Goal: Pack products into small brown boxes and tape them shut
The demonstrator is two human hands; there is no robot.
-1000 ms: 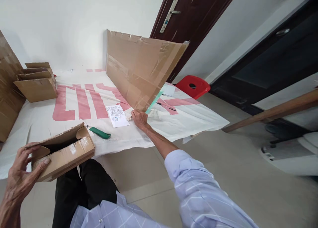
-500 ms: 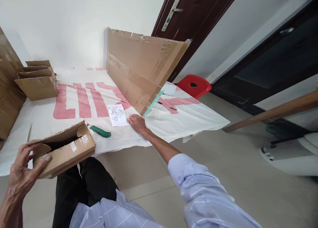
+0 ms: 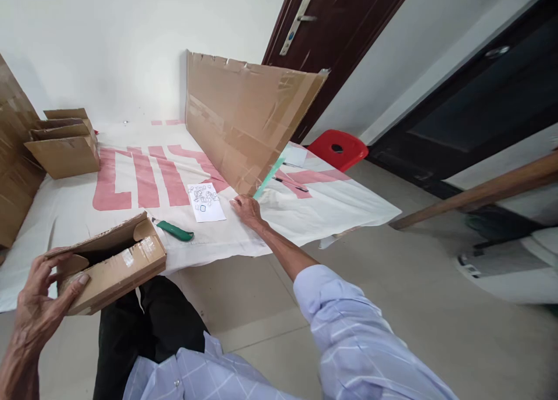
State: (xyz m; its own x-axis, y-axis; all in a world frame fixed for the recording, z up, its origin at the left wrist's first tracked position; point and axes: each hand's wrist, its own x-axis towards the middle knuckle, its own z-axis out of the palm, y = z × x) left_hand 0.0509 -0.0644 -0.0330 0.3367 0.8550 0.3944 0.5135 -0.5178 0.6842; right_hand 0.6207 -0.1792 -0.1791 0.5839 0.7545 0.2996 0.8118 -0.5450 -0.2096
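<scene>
My left hand [image 3: 41, 304] grips the near-left end of a small open cardboard box [image 3: 126, 263], thumb outside its front wall and fingers over the back edge. The box is tilted above my lap at the table edge. My right hand [image 3: 247, 209] rests low over the table, fingers bent and drawn together, by the bottom corner of a large cardboard panel [image 3: 248, 115]. Whether it pinches anything is hidden. Just left of it lies a white paper sheet [image 3: 211, 213] with small line drawings. A green utility knife [image 3: 175, 230] lies between box and sheet.
A cloth with red lettering covers the table [image 3: 349, 205]. Folded cardboard boxes [image 3: 65, 156] stand at the back left. A pen [image 3: 290, 184] and a green strip [image 3: 270, 176] lie right of the panel. Beyond the table are a red stool [image 3: 335, 147] and a wooden bar [image 3: 479, 189].
My right hand has left the paper's right edge and shifted right and slightly up to the panel's lower corner. The left hand and box have hardly moved.
</scene>
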